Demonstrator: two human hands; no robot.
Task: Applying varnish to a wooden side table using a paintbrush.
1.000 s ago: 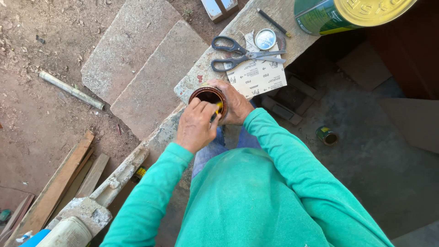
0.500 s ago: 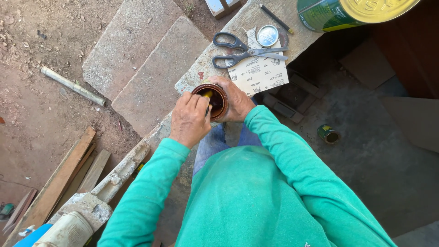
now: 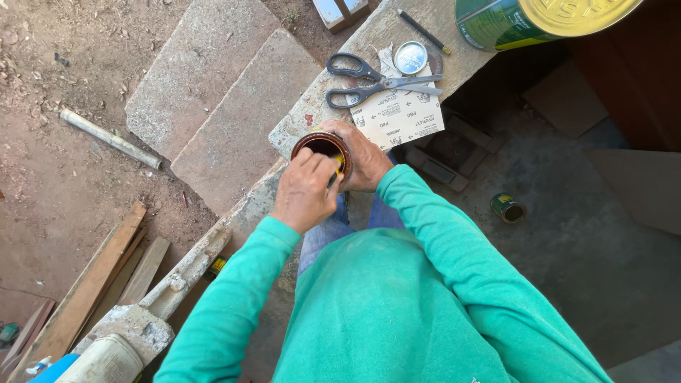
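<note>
Your right hand (image 3: 365, 157) is wrapped around the far side of a small round tin with a dark, brown-stained rim (image 3: 320, 146), fingers curled against its wall and thumb toward you, so the tin sits clamped in your palm. The tin rests at the near corner of the rough grey concrete slab (image 3: 369, 42), right at its edge. Your left hand (image 3: 306, 190) comes in from the near side, fingers bunched together and pinching a thin yellow-handled tool (image 3: 339, 164) whose far end dips into the open mouth of the tin; how much of the tool is inside you cannot tell, since your knuckles cover it. The tin lies between your two hands, touching the right one and just beyond the left fingertips.

Further along the slab, a sheet of pale sandpaper (image 3: 397, 113) lies near your right hand, with black-handled metal scissors (image 3: 369, 79) resting on its far edge. A small round silver lid (image 3: 411, 57) sits just beside the scissor blades, and a dark pencil (image 3: 423, 31) lies beyond it. A large green can with a yellow lid (image 3: 539, 18) stands at the far end. A small green tin (image 3: 507, 208) lies on the dark floor to your right, well apart.
</note>
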